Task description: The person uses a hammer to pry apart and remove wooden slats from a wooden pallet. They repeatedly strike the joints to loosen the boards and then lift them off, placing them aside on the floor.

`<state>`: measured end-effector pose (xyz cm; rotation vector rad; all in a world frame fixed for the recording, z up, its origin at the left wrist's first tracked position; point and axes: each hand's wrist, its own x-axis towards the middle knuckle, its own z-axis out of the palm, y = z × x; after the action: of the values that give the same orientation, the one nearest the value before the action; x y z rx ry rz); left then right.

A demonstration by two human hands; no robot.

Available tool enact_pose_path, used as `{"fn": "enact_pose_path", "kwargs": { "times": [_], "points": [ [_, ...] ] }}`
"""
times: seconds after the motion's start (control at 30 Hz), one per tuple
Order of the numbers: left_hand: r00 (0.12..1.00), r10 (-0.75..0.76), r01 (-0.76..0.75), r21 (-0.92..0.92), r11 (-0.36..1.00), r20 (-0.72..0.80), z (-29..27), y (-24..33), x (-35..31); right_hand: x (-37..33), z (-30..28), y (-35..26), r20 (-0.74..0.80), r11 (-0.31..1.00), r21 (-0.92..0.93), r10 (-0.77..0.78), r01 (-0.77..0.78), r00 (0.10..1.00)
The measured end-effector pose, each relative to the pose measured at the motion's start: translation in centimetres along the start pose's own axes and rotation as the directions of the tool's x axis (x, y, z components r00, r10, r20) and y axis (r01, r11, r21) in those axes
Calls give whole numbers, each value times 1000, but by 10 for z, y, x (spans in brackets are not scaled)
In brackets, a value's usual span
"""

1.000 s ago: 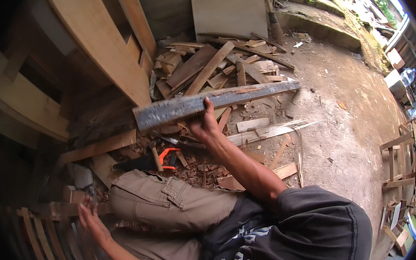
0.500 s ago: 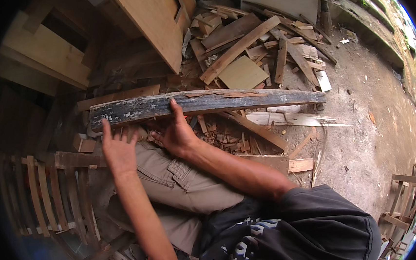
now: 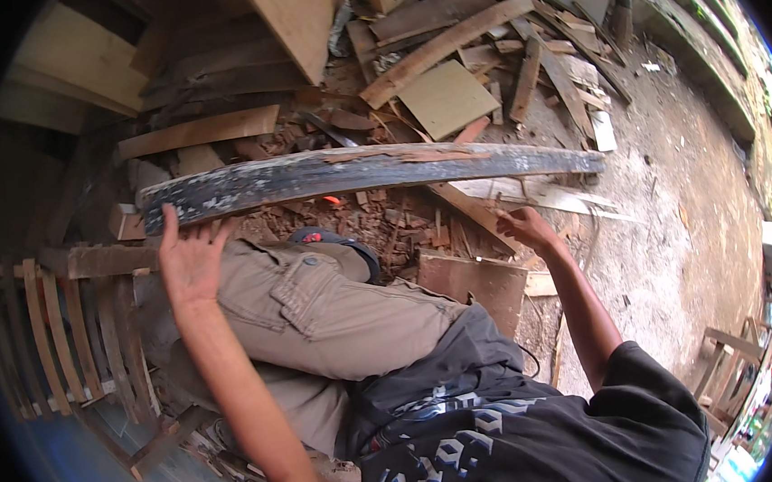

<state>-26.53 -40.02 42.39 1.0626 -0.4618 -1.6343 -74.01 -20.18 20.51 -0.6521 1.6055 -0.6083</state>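
A long, slightly curved wooden plank [image 3: 371, 171] with worn dark paint and pale flakes lies crosswise in front of me. Bare reddish wood shows along its splintered upper edge. My left hand [image 3: 192, 263] grips its left end, thumb on the painted face and the other fingers beneath the lower edge. Apart from the plank, below its right part, my right hand [image 3: 530, 230] has its fingers curled in, and nothing shows in them. Wood chips and scraps [image 3: 403, 230] cover the ground under the plank.
A heap of offcuts with a square plywood piece [image 3: 449, 98] lies beyond the plank. Loose boards [image 3: 470, 216] and a flat brown panel [image 3: 471, 289] rest near my right hand. A slatted wooden piece [image 3: 67, 329] stands at left. A pale panel [image 3: 292, 22] leans at the back.
My right hand has let go of the plank's middle and moved right. The plank's left end sits slightly farther left, with my left hand still on it. My view has shifted.
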Motion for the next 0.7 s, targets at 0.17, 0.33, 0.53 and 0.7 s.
{"fn": "enact_pose_path", "kwargs": {
  "times": [0.17, 0.33, 0.53, 0.7],
  "points": [
    [1000, 2, -1, 37, 999, -27, -7, 4, 0, 8, -17, 34, -188, 260, 953, 106, 155, 976],
    [993, -2, 0, -12, 1000, -120, -7, 4, -1, 52, -27, 17, -259, -41, 962, 162, 269, 952],
    [988, 120, -115, 54, 992, -101, 17, -7, -8, 89, -33, 15, -313, 96, 946, 1, 311, 950],
    [969, 212, -218, -39, 975, -126, -1, 2, -21, 92, -19, 14, -274, 50, 959, -104, 280, 956]
  ]
}}
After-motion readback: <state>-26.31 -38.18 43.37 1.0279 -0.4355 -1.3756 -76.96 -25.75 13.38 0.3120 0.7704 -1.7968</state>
